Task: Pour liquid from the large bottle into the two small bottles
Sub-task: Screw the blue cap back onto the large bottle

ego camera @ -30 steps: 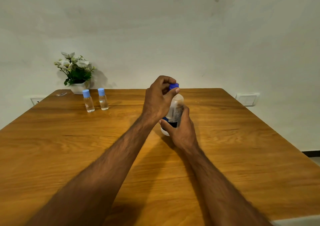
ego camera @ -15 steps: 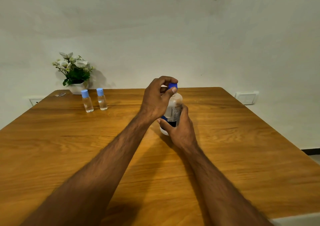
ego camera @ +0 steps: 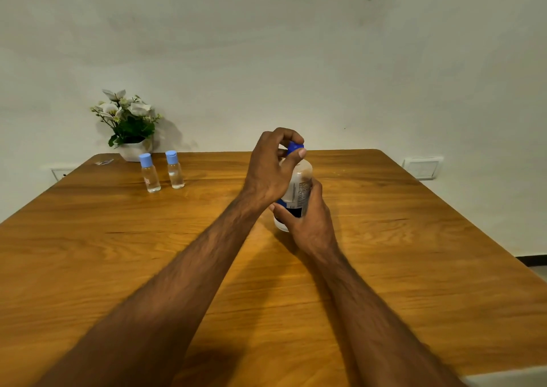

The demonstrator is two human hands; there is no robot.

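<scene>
Roughly centre of a wooden table, a person stands a large bottle upright, w/ both bare forearms reaching in from the bottom edge. Right hand wraps the lower half of the bottle, fingers curled round its far side, thumb across the near side over a dark label band; bottle base sits on or just above the wood, can't tell which. Left hand comes over the top, fingers bent and bunched, thumb and fingertips pinching the blue cap, which is on the neck. Bottle body is whitish w/ small print, unreadable. Two small bottles stand upright well to the left and farther back, side by side, just apart, both clear w/ light-blue caps on. Behind them, at the table's back-left corner by the wall, a white pot of white flowers. White wall plate on the right, beyond the table edge.
</scene>
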